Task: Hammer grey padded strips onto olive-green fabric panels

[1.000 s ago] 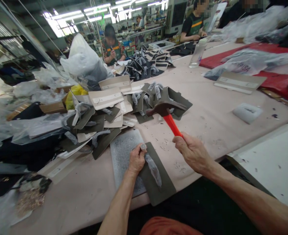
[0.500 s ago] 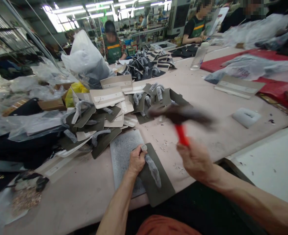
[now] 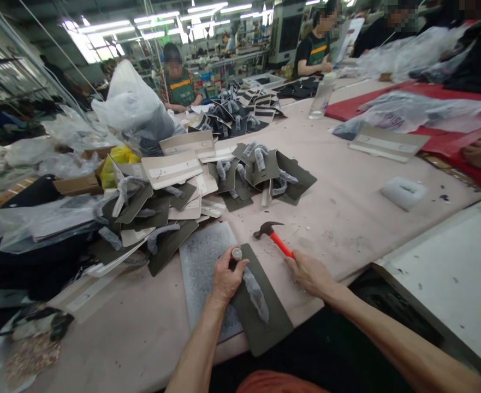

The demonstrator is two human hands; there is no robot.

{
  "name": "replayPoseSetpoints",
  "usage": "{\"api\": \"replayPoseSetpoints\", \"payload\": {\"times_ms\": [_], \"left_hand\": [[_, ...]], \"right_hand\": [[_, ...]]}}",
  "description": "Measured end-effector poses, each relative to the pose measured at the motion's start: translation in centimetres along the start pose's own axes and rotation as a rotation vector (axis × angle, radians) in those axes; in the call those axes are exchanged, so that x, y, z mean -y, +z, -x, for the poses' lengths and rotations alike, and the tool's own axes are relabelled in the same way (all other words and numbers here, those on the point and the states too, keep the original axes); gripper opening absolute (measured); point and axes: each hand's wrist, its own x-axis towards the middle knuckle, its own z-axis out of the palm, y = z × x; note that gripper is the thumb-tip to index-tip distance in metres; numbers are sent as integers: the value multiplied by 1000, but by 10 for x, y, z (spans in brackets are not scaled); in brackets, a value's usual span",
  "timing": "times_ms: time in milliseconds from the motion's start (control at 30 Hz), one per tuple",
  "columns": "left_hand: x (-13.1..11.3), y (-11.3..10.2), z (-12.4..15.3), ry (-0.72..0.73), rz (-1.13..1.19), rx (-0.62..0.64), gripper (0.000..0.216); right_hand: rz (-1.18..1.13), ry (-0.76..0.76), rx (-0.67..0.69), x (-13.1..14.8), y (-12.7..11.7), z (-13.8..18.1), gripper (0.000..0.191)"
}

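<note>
My left hand point(image 3: 225, 277) is closed around a small metal punch point(image 3: 236, 253), held upright on the top corner of a dark olive flat piece point(image 3: 260, 305). A grey wrapped strip point(image 3: 255, 293) lies along that piece. The piece rests partly on a grey speckled pad point(image 3: 203, 262). My right hand point(image 3: 310, 273) grips the red handle of a hammer point(image 3: 273, 236), whose dark head is low over the table, just right of the punch.
A heap of olive and beige flat pieces point(image 3: 191, 180) lies behind the pad. Plastic bags point(image 3: 134, 109) and dark cloth crowd the left. A white block point(image 3: 403, 192), a bottle point(image 3: 320, 95) and a red mat point(image 3: 408, 98) sit to the right. People work at the far end.
The hammer was raised, swung in a blur, and now sits low near the table beside the punch. My left hand has stayed on the punch.
</note>
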Motion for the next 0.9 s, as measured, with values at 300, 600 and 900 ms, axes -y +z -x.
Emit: {"api": "replayPoseSetpoints", "payload": {"times_ms": [300, 600, 900], "left_hand": [[0, 2, -1, -96, 16, -51, 20], [3, 1, -14, -272, 190, -251, 22], [-4, 1, -16, -338, 327, -412, 27]], "right_hand": [[-114, -829, -42, 77, 11, 13, 34], [49, -758, -32, 66, 40, 12, 24], [-2, -878, -77, 92, 46, 30, 24]]}}
